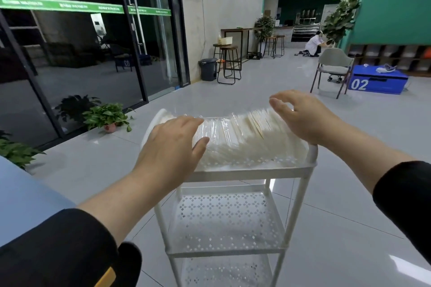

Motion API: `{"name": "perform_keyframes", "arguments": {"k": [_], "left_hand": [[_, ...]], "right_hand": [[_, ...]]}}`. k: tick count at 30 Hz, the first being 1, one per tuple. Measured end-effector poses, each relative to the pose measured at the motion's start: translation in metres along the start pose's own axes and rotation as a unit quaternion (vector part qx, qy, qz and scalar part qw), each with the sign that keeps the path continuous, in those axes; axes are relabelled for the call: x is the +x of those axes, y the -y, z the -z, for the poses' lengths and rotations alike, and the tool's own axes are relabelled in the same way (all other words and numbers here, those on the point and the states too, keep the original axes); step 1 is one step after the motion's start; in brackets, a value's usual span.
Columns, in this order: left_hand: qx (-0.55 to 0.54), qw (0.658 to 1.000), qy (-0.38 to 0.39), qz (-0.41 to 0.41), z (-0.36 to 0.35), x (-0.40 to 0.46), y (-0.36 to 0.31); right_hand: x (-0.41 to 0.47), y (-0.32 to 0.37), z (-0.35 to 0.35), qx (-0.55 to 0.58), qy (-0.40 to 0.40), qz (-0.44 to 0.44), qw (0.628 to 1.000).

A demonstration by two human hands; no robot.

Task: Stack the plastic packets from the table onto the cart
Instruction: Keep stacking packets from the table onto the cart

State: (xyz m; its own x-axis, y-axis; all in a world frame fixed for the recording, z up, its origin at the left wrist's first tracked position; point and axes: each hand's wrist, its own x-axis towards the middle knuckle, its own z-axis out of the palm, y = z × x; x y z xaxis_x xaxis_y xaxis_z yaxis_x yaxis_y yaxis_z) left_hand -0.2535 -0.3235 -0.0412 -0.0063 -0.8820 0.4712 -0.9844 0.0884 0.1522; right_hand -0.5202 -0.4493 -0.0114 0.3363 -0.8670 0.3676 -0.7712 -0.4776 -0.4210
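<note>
glossy plastic packets (235, 137), perforated cart (245, 171)

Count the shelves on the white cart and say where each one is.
3. The top shelf holds the plastic packets, under both hands; the middle shelf lies below it; the bottom shelf is cut off by the frame's lower edge, so more may be hidden.

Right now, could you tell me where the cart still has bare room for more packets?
The top shelf is crowded with packets between both hands. The middle shelf is bare; the bottom shelf looks bare too.
</note>
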Motion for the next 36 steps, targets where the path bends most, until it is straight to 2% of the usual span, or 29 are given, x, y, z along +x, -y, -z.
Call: {"name": "perform_keyframes", "arguments": {"k": [4,7,11,14,23,25,28,29,33,36], "left_hand": [[0.013,0.999,0.05,0.002,-0.002,0.011,-0.025],[-0.021,0.996,0.082,-0.006,-0.003,0.023,-0.048],[-0.127,0.979,0.149,0.047,-0.014,0.052,-0.071],[-0.158,0.968,0.184,0.067,-0.027,0.075,-0.084],[-0.057,0.964,0.261,0.004,-0.054,0.093,-0.1],[-0.047,0.97,0.237,0.016,-0.058,0.093,-0.098],[-0.086,0.986,0.122,0.077,-0.058,0.093,-0.096],[-0.089,0.987,0.107,0.078,-0.058,0.095,-0.096],[-0.069,0.981,0.178,0.043,-0.06,0.101,-0.101],[-0.073,0.977,0.198,0.016,-0.058,0.103,-0.108]], "right_hand": [[-0.028,-0.003,0.007,0.021,-0.01,-0.05,0.998],[-0.051,-0.008,0.011,0.104,-0.044,-0.08,0.99],[-0.068,-0.019,0.008,0.181,-0.005,-0.131,0.975],[-0.069,-0.023,0.003,0.198,0.023,-0.142,0.97],[-0.061,-0.027,-0.014,0.281,0.006,-0.136,0.95],[-0.06,-0.028,-0.016,0.283,0.014,-0.138,0.949],[-0.057,-0.027,-0.017,0.288,0.024,-0.142,0.947],[-0.056,-0.028,-0.018,0.288,0.026,-0.141,0.947],[-0.054,-0.033,-0.019,0.293,0.049,-0.142,0.944],[-0.052,-0.033,-0.018,0.303,0.075,-0.141,0.939]]}}
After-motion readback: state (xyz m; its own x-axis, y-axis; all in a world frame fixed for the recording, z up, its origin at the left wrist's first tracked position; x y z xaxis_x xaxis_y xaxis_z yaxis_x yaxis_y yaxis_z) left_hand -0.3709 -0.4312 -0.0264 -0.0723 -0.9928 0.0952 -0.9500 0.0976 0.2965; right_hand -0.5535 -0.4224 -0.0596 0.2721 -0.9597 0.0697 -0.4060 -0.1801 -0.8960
